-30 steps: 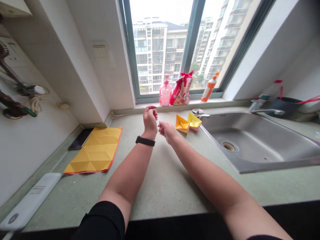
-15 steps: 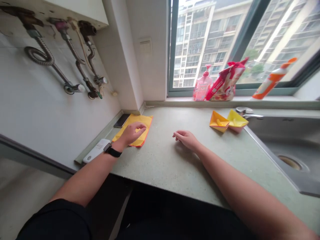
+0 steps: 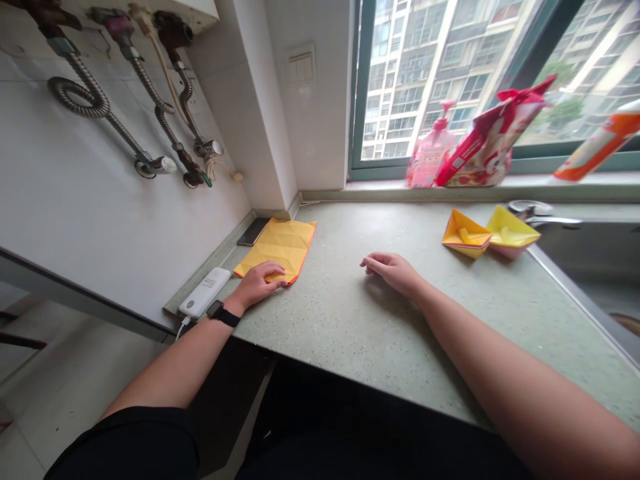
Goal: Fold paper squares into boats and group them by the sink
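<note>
The left hand [image 3: 257,284] lies half open and relaxed, palm down, with its fingers draped over the lower corner of a creased yellow origami sheet [image 3: 277,245]. It touches the sheet but does not visibly pinch or grip it. A black fitness band [image 3: 223,313] circles the wrist just behind this hand. The right hand [image 3: 393,272] rests loosely on the speckled green tabletop [image 3: 345,347], its fingers slightly curled and holding nothing.

The sheet, with its orange-red edge, lies flat on the tabletop beyond the left hand's fingers. Just left of the left hand sits a white power strip [image 3: 204,292] with a cable at its end, and a dark phone [image 3: 253,231] lies against the backsplash beyond the sheet. Ahead and to the right of the right hand stand two folded paper boats, a yellow-orange one [image 3: 465,233] and a yellow-pink one [image 3: 511,227], side by side and touching. Past them are a faucet [image 3: 543,220] and the rim of a steel sink [image 3: 575,267]. On the windowsill, well beyond the right hand, stand a pink pump bottle [image 3: 433,157], a red-and-white bag [image 3: 487,137] and an orange-and-white bottle [image 3: 597,143]. Metal hoses [image 3: 87,100] hang on the tiled wall to the left.
</note>
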`<state>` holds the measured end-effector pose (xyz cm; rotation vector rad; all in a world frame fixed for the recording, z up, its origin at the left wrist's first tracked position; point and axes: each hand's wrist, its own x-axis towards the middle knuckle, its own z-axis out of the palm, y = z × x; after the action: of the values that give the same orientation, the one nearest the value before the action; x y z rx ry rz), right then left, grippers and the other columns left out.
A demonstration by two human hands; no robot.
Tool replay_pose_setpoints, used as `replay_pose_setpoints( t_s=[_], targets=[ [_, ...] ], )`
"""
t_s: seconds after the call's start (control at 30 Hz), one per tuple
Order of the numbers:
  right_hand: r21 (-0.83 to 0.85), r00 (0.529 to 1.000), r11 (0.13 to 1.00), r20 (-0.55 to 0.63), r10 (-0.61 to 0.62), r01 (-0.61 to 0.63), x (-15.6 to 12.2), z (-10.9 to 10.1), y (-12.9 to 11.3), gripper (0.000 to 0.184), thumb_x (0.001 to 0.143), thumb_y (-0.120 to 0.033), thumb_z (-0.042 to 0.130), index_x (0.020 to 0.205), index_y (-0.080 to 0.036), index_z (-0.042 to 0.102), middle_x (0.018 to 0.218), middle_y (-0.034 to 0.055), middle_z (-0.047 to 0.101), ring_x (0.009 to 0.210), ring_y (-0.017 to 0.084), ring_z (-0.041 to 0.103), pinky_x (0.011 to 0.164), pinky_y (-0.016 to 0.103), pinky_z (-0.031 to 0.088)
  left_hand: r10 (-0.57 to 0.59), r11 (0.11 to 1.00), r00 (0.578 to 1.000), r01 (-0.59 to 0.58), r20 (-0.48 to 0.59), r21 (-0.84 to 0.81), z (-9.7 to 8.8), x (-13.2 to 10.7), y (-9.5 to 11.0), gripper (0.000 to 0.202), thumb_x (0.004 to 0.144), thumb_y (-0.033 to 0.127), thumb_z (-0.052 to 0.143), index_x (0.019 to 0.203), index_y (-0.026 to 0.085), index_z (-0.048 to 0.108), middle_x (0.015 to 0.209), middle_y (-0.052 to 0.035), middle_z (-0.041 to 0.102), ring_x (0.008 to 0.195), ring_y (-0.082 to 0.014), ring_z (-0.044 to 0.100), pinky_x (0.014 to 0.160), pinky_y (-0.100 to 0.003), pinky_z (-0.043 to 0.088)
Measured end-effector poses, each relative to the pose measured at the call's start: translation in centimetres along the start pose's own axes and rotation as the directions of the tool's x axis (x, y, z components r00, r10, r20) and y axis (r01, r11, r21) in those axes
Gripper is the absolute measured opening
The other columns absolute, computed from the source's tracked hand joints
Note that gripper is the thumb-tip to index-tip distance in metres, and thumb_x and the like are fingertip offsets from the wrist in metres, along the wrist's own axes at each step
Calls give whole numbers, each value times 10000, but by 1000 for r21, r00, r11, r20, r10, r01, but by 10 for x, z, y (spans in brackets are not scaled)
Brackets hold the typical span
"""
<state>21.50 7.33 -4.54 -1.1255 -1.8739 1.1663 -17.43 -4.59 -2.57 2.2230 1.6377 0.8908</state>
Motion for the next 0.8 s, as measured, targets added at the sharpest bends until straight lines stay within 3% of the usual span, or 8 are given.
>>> replay_pose_setpoints(
  t_s=[0.43, 0.8],
  targets=[
    [-9, 1000, 1000, 19, 18, -17, -2, -1, -3, 392, 885, -592, 649, 846, -226, 783, 802, 52, 753, 773, 223, 672, 752, 357, 495, -23, 998, 1000, 24, 13, -57, 0, 5, -5, 204, 961, 448, 759, 910, 254, 796, 1095, -74, 830, 1063, -269, 770, 1057, -486, 608],
    [-19, 1000, 1000, 7, 10, -10, -2, 0, -2, 375, 909, -576, 648, 854, -230, 782, 808, 54, 758, 776, 223, 670, 760, 363, 498, -26, 998, 1000, 27, 10, -63, 2, 5, -10, 206, 955, 462, 771, 946, 260, 804, 1093, -72, 829, 1075, -270, 770, 1075, -485, 606]
  ],
)
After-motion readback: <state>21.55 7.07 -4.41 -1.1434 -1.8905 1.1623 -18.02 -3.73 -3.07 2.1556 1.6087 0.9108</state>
